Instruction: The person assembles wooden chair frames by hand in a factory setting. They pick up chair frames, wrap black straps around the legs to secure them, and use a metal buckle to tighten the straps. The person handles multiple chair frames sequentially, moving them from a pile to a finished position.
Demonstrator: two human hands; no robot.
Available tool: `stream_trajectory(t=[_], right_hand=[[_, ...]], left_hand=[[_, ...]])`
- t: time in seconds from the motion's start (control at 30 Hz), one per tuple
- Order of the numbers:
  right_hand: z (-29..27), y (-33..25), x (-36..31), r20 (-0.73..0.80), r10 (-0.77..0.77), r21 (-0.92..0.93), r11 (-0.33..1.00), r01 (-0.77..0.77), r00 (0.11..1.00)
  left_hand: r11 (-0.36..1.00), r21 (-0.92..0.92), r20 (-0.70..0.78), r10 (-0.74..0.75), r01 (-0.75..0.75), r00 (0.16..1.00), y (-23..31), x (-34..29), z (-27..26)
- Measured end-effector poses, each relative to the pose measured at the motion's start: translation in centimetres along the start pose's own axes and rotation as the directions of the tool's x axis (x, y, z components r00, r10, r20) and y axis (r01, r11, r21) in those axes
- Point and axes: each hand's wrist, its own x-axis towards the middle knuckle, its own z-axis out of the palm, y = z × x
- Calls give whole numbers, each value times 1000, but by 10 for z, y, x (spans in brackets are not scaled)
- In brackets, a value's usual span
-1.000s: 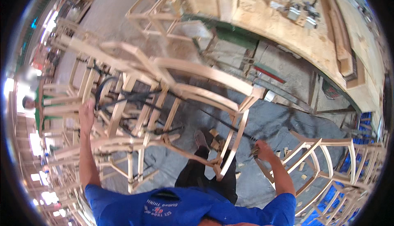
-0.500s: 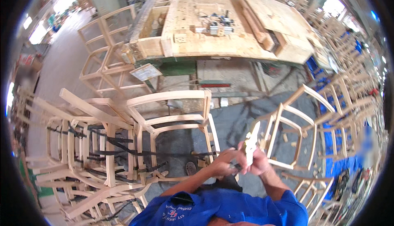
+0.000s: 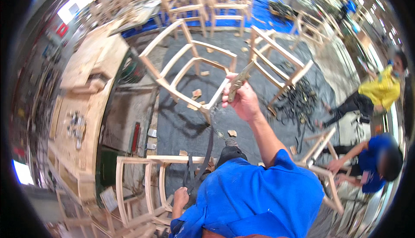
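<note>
My right hand (image 3: 242,97) is raised in front of me, closed around a knife (image 3: 237,84) with a mottled brownish handle and a pointed blade angled up and away. Just beyond it stands a bare wooden chair frame (image 3: 180,69). Low on the left, my left hand (image 3: 180,197) is closed in a fist at the end of a black strap (image 3: 203,165), which runs up toward that chair frame. Another wooden chair frame (image 3: 149,175) stands beside my left hand, with black strap hanging near its side.
A workbench (image 3: 71,151) carrying a metal jig (image 3: 77,128) runs along the left. Ahead right stands another chair frame (image 3: 281,61), near a heap of black straps (image 3: 299,104). A person in yellow (image 3: 376,91) is at right; one in blue (image 3: 371,162) handles a chair frame. Wood offcuts (image 3: 196,93) dot the mat.
My body has turned right, so the workbench now lies to the left. My hands, close together before, have moved apart: the right stays raised with the knife, the left is low on the strap.
</note>
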Motion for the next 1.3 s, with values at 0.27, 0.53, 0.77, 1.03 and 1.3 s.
stream_trajectory(t=[0.27,0.53,0.77,1.03,1.3], right_hand=[[-100,54,-64,-71,346,96,936,-339,935],[-87,34,-93,217,613,-367,772,-519,760],[-202,-151,-99,-244,293,-919,236,-317,924],[-259,-324,-38,148,-499,-824,-540,-173,854],[-280,-20,-12,-165,500,-986,-113,-125,850]], left_hand=[[493,-870,43,47,15,998,157,158,-121],[177,-962,-168,221,-209,961,360,272,-156],[503,-862,58,206,-55,977,308,292,-132],[977,-166,-157,-157,130,975,137,185,-7],[481,-593,-18,-810,646,586,120,9,114]])
